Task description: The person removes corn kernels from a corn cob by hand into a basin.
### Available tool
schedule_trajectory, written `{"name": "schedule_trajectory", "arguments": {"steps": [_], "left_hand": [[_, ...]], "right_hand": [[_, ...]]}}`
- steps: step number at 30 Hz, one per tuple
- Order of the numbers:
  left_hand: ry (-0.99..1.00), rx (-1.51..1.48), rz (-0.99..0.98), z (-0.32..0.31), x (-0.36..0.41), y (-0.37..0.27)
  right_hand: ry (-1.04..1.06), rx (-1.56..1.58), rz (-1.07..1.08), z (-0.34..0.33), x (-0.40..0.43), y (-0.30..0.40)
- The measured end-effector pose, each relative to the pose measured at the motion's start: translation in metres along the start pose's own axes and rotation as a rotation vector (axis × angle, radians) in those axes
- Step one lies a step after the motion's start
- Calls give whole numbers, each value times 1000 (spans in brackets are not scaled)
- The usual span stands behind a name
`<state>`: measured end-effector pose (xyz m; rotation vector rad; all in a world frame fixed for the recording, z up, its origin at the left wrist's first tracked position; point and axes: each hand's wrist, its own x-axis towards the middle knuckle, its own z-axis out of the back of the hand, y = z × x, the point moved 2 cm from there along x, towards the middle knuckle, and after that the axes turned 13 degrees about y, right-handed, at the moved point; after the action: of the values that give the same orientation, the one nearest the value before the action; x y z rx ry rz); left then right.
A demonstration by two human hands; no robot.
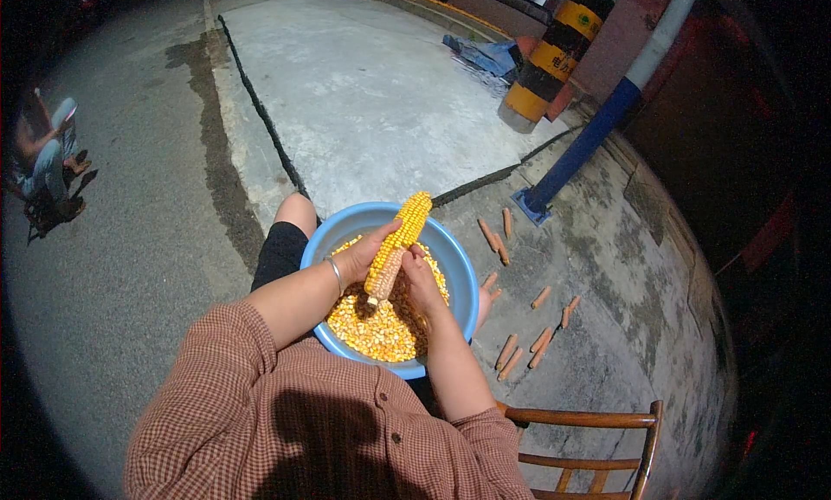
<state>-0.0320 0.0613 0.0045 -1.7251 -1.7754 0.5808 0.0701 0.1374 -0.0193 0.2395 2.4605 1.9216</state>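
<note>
An ear of dried yellow corn [404, 230] is held tilted over a blue plastic basin [462, 266] on my lap. Its lower part is partly stripped, showing pale cob, while the upper end is still covered in kernels. My left hand [363, 254], with a silver bangle at the wrist, grips the ear from its left side. On the other side my right hand [421, 276] presses its fingers against the stripped area, near the edge of the remaining kernels. Loose corn kernels [373, 334] cover the basin's bottom.
Several bare corn cobs [509, 352] lie scattered on the concrete to the right. A wooden chair [584, 419] stands at lower right. Beyond are a blue-and-white metal post [584, 136] and a yellow-and-black banded pole [552, 58]. At far left sits another person [49, 156].
</note>
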Motion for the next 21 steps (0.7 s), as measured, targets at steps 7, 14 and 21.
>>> {"name": "schedule_trajectory", "arguments": {"steps": [7, 14, 21], "left_hand": [[37, 50, 5, 2, 4, 2], [22, 64, 4, -2, 3, 3], [134, 37, 33, 6, 3, 3]], "right_hand": [[1, 191, 4, 6, 0, -7], [-64, 55, 10, 14, 4, -11], [13, 13, -13, -5, -2, 7]]}}
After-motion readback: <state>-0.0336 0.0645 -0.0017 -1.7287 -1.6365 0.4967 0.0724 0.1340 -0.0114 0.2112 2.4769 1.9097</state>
